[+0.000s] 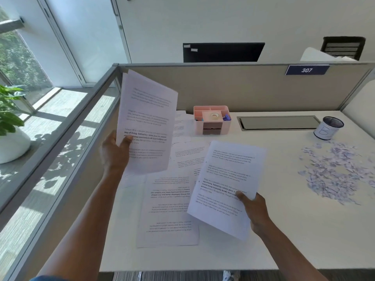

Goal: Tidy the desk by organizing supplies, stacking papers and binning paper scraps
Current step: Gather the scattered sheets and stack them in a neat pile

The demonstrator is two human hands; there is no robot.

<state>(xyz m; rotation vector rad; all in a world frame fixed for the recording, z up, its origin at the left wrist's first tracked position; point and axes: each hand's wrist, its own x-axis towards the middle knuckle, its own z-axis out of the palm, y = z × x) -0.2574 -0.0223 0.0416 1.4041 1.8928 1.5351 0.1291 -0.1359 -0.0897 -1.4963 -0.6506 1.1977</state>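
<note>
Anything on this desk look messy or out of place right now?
Yes. Paper scraps lie scattered beside the mesh cup, not binned. Printed sheets lie fanned and askew, some upside down.

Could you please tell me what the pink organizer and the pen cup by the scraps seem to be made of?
Organizer: probably matte plastic, given its smooth, uniform pink walls and moulded compartments. Pen cup: apparently dark wire mesh, visible at the rim, with white paper wrapped round its body.

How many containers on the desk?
2. The pink organizer stands at the back by the partition; the mesh cup stands at the far right, behind the scraps. None seem hidden.
</note>
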